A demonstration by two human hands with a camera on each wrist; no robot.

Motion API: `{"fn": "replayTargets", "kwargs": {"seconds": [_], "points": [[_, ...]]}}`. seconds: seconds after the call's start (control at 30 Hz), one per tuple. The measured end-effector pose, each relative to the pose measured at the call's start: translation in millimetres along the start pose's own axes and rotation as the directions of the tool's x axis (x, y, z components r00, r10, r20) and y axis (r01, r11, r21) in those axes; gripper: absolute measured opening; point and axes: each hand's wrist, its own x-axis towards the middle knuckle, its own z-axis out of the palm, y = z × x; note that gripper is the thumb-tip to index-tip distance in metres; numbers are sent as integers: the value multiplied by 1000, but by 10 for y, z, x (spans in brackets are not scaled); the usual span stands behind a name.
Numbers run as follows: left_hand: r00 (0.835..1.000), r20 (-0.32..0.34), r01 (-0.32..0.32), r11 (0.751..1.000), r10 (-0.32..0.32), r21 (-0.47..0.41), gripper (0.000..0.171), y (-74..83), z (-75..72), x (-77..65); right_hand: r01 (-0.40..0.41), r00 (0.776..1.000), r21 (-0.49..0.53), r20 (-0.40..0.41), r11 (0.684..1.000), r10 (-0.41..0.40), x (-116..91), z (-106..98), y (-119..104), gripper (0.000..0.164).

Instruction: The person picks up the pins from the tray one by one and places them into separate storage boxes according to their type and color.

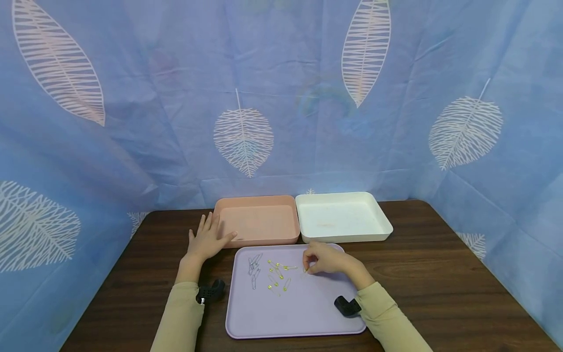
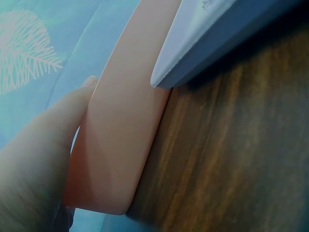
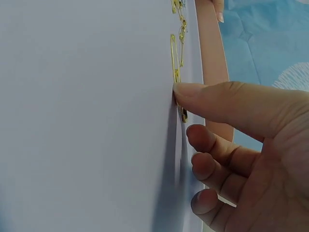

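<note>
On the lavender tray (image 1: 294, 318) lie several gold safety pins (image 1: 279, 272) in a loose group, with a cluster of silver safety pins (image 1: 253, 269) to their left. My right hand (image 1: 324, 258) is over the tray's upper right part, pinching a gold safety pin (image 3: 184, 115) between thumb and forefinger; the thumb hides part of it. My left hand (image 1: 207, 243), fingers spread, rests at the left end of the pink tray (image 1: 259, 241). In the left wrist view its thumb (image 2: 58, 116) reaches over that tray's rim.
A white tray (image 1: 343, 238) stands right of the pink one, both behind the lavender tray. They sit on a dark wood table (image 1: 422, 274). A blue leaf-patterned cloth (image 1: 281, 137) hangs behind. Black wrist devices are on both arms.
</note>
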Motion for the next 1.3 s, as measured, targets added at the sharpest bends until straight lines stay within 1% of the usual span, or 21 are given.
{"fn": "replayTargets", "kwargs": {"seconds": [0.4,0.67,0.8,1.0,1.1,1.3], "points": [[1000,9,3,1000,-3,1,103,16,-23,1,-30,999,-4,29,1000,30,-15,-15,-45,14],[1000,-2,-4,1000,4,-1,105,-2,-15,13,1,1000,-36,15,999,-1,2,-6,-89,14],[1000,-4,-9,1000,9,-4,104,2,-14,3,35,999,-83,-23,996,-37,7,-14,-137,16],[1000,-5,-9,1000,9,-8,103,10,2,4,52,991,-166,-111,985,-71,32,-48,-235,19],[1000,-9,-3,1000,3,-5,102,13,8,3,63,984,-213,-151,975,-97,57,-67,-285,21],[1000,0,5,1000,-5,-3,102,23,-2,-12,107,959,-323,-216,940,-183,134,-126,-368,18]]}}
